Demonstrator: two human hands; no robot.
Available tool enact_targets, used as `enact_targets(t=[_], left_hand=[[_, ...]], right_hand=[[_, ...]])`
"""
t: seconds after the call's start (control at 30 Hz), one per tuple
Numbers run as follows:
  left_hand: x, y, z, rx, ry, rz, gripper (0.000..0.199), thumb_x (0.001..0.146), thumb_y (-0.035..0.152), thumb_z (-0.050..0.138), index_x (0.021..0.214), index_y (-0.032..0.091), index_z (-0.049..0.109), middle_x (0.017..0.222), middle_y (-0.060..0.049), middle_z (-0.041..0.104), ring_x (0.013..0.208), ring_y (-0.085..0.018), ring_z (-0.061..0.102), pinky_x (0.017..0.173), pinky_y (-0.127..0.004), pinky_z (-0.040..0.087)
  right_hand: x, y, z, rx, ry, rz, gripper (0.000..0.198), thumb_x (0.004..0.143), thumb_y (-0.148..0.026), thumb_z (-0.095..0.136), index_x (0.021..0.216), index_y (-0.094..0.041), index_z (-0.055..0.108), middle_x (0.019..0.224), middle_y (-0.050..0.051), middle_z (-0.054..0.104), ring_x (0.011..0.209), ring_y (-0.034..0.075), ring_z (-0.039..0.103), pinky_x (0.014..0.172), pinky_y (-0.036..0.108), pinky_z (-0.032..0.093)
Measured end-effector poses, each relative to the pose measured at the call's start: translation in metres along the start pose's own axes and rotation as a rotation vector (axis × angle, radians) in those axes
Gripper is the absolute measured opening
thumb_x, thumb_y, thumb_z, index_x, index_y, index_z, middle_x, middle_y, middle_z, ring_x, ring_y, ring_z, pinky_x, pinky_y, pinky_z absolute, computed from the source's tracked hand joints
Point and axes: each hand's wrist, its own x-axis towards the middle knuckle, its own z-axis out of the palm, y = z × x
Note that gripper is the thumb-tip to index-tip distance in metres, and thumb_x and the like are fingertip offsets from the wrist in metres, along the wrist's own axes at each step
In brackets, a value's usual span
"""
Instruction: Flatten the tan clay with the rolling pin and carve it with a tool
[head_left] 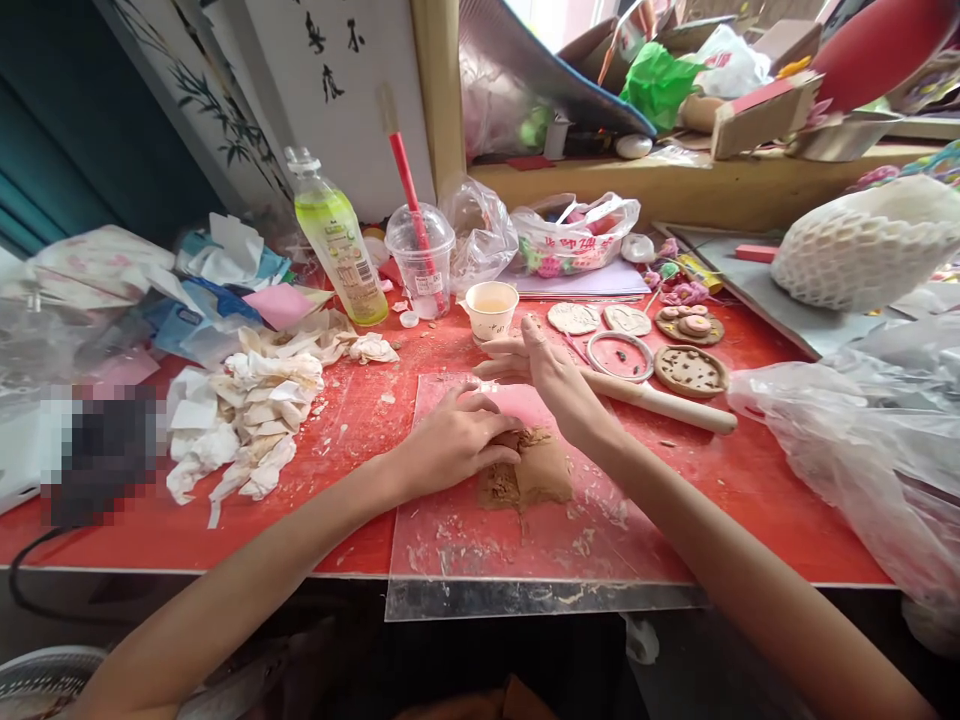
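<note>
A brown lump of clay (544, 470) lies on a clear plastic board (442, 560) in front of me, its left part rough and crumbly and its right part smoother. My left hand (454, 445) rests at the clay's left side, fingers spread and touching it. Above and behind the clay, my right hand (551, 385) is held up on edge with its fingers stretched out, holding nothing. A pale rolling pin (667, 405) lies just beyond that hand, which hides its left end. Close behind the fingers stands a paper cup (491, 312) of yellowish liquid.
Crumpled tissues (255, 405) are heaped on the left. A green drink bottle (341, 250) and a plastic cup (420, 260) holding a red brush stand at the back. Round clay pieces (690, 370) and a ring (621, 357) lie right of centre. Plastic bags (847, 430) cover the right edge.
</note>
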Motion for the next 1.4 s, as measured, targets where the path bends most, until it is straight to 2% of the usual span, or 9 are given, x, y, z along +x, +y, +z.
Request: enact_targets(t=[0.2,0.3,0.5,0.6,0.77,0.9,1.0,1.2,1.4], left_hand=[[0.004,0.008,0.004,-0.022,-0.018,-0.001,0.026,0.094,0.023,0.044,0.106,0.013,0.065,0.090,-0.008,0.065,0.092,-0.020,0.056,0.086,-0.038,0.044],[0.006,0.004,0.000,-0.179,0.057,-0.060,0.023,0.092,0.020,0.047,0.102,0.015,0.066,0.092,-0.007,0.065,0.094,-0.018,0.056,0.088,-0.037,0.045],[0.003,-0.011,-0.022,-0.632,0.237,-0.410,0.029,0.091,0.036,0.050,0.107,0.017,0.064,0.095,-0.005,0.066,0.081,-0.014,0.061,0.081,-0.031,0.048],[0.004,-0.010,-0.024,-0.839,0.168,-0.436,0.027,0.089,0.033,0.052,0.106,0.014,0.063,0.089,-0.003,0.064,0.069,-0.010,0.057,0.071,-0.027,0.049],[0.006,-0.011,-0.022,-1.018,0.203,-0.409,0.019,0.081,0.021,0.061,0.099,0.015,0.060,0.097,-0.003,0.062,0.078,-0.009,0.058,0.072,-0.024,0.050],[0.005,-0.015,-0.021,-1.004,0.176,-0.419,0.025,0.086,0.025,0.056,0.107,0.013,0.058,0.073,0.001,0.061,0.068,-0.010,0.058,0.071,-0.026,0.049],[0.004,-0.014,-0.019,-0.922,0.122,-0.448,0.024,0.090,0.028,0.049,0.107,0.014,0.057,0.073,0.001,0.061,0.063,-0.009,0.059,0.067,-0.025,0.047],[0.002,-0.011,-0.014,-0.741,0.100,-0.484,0.019,0.092,0.029,0.042,0.091,0.017,0.057,0.057,0.005,0.050,0.051,-0.007,0.047,0.057,-0.022,0.038],[0.001,-0.013,-0.010,-0.704,0.158,-0.493,0.018,0.091,0.026,0.042,0.076,0.018,0.047,0.063,0.005,0.043,0.053,-0.006,0.035,0.053,-0.021,0.030]], right_hand=[[0.002,0.010,-0.009,0.062,0.048,0.039,0.072,0.085,-0.071,0.020,0.094,-0.015,0.064,0.085,0.011,0.072,0.079,0.017,0.068,0.085,0.035,0.051],[0.003,0.016,-0.012,0.076,0.034,0.086,0.072,0.084,-0.071,0.020,0.095,-0.014,0.063,0.086,0.012,0.072,0.078,0.017,0.068,0.082,0.036,0.052],[0.005,0.020,-0.014,0.120,0.003,0.119,0.059,0.088,-0.062,0.031,0.094,-0.014,0.065,0.083,0.011,0.072,0.078,0.017,0.068,0.083,0.034,0.051],[0.004,0.017,-0.011,0.136,-0.009,0.146,0.050,0.090,-0.055,0.037,0.096,-0.014,0.066,0.085,0.010,0.073,0.075,0.016,0.068,0.080,0.033,0.052],[0.002,0.016,-0.010,0.126,-0.030,0.174,0.045,0.091,-0.049,0.039,0.090,-0.014,0.066,0.082,0.009,0.072,0.073,0.015,0.067,0.078,0.031,0.051],[0.002,0.016,-0.011,0.121,-0.029,0.194,0.042,0.091,-0.046,0.038,0.085,-0.014,0.065,0.077,0.008,0.072,0.070,0.013,0.067,0.076,0.029,0.051],[0.001,0.015,-0.009,0.101,-0.041,0.203,0.042,0.091,-0.045,0.039,0.084,-0.013,0.066,0.074,0.008,0.071,0.068,0.013,0.066,0.072,0.026,0.050],[0.001,0.011,-0.006,0.061,-0.035,0.212,0.037,0.092,-0.037,0.037,0.083,-0.013,0.064,0.072,0.008,0.070,0.064,0.013,0.065,0.068,0.026,0.051],[0.001,0.012,-0.009,0.047,-0.034,0.216,0.038,0.093,-0.035,0.035,0.084,-0.015,0.066,0.076,0.009,0.071,0.068,0.013,0.066,0.075,0.030,0.050]])
